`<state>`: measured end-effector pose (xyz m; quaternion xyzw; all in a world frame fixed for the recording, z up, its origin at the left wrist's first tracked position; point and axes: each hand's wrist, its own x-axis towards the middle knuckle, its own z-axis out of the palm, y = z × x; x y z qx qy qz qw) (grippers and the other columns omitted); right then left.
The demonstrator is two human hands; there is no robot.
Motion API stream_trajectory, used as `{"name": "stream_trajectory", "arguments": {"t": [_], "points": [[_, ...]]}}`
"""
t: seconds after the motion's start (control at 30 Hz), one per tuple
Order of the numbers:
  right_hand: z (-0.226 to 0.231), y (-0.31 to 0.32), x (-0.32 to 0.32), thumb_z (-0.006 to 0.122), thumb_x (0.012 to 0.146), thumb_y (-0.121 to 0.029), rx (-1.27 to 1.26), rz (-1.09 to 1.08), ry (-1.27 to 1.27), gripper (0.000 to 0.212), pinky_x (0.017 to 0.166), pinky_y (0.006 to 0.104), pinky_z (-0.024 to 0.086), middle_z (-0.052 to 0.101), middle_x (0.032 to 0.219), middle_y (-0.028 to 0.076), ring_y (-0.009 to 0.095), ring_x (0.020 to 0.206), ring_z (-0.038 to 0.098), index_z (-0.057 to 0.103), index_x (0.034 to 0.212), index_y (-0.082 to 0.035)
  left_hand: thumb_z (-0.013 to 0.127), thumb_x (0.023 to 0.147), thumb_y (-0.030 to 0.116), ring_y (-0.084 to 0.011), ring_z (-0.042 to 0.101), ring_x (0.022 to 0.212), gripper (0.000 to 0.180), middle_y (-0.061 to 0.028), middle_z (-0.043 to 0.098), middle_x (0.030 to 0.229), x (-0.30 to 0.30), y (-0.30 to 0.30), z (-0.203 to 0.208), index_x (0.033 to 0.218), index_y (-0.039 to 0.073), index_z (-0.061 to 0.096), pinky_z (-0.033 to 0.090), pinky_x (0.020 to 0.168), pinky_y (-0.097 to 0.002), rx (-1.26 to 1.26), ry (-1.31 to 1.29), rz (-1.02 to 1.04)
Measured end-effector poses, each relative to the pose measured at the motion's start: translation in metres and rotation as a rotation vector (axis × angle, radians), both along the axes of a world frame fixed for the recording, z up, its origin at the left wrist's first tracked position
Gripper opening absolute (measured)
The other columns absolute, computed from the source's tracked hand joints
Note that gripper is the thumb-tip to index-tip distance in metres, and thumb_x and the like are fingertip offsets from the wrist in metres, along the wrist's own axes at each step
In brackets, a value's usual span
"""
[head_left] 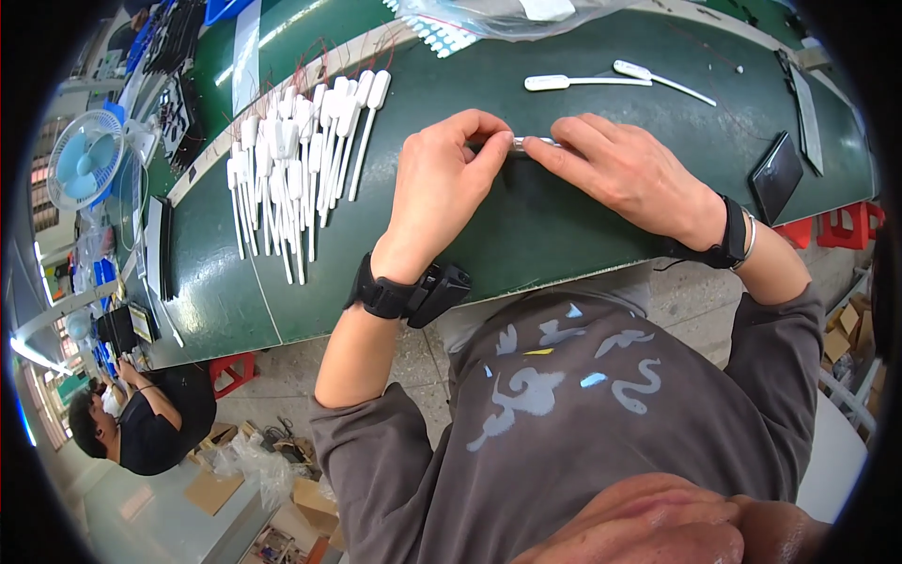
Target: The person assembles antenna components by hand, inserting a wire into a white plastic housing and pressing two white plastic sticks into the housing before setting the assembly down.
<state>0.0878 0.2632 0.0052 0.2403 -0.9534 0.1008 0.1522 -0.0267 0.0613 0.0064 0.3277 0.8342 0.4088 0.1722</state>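
My left hand (449,169) and my right hand (625,174) meet over the green table, fingers pinched on a small, shiny whitish piece (518,145). Fingers cover most of this piece, so its full shape cannot be made out. Left of my left hand lies a pile of white sticks (305,141), each with a wide flat handle and a thin stem. Thin red wires run out at the far side of the pile. Beyond my right hand lie two similar white sticks, one nearly level (587,83) and one slanted (665,83).
A clear plastic bag (512,21) lies at the table's far side beside a white dotted sheet (442,36). A black flat device (776,177) rests at the right. On the left are a blue-bladed fan (85,162) and another seated person (150,414). Red stools (232,373) stand below the table (526,240).
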Motion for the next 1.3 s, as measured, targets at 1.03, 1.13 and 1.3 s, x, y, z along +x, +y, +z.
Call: {"name": "stream_trajectory", "arguments": {"t": [1.03,1.13,1.3], "points": [[0.001,0.011,-0.048,0.059,0.102,-0.019,-1.680,-0.186,-1.007,0.023,0.048,0.0183,0.045,0.067,0.087,0.004,0.002,0.059,0.054,0.066,0.114,0.000,0.072,0.090,0.005,-0.0149,0.067,0.088,0.025,-0.0077,0.069,0.109,-0.024,0.028,-0.003,0.114,0.002,0.068,0.057,0.067,-0.0269,0.463,0.297,0.101],[0.002,0.010,-0.048,0.059,0.103,-0.020,-1.571,-0.200,-0.892,0.025,0.048,0.0196,0.047,0.067,0.087,0.005,0.004,0.058,0.055,0.066,0.116,0.000,0.072,0.091,0.007,-0.0136,0.065,0.092,0.029,-0.0079,0.067,0.112,-0.018,0.027,0.002,0.119,0.002,0.066,0.057,0.070,-0.0259,0.610,-0.112,0.148],[0.004,0.005,-0.042,0.059,0.103,-0.020,-1.469,-0.186,-0.839,0.026,0.049,0.0207,0.048,0.068,0.088,0.005,0.005,0.057,0.056,0.066,0.116,0.001,0.069,0.093,0.010,-0.0112,0.063,0.093,0.028,-0.0068,0.066,0.109,-0.012,0.023,-0.001,0.119,0.000,0.065,0.055,0.073,-0.0239,0.533,-0.520,0.079]]}}
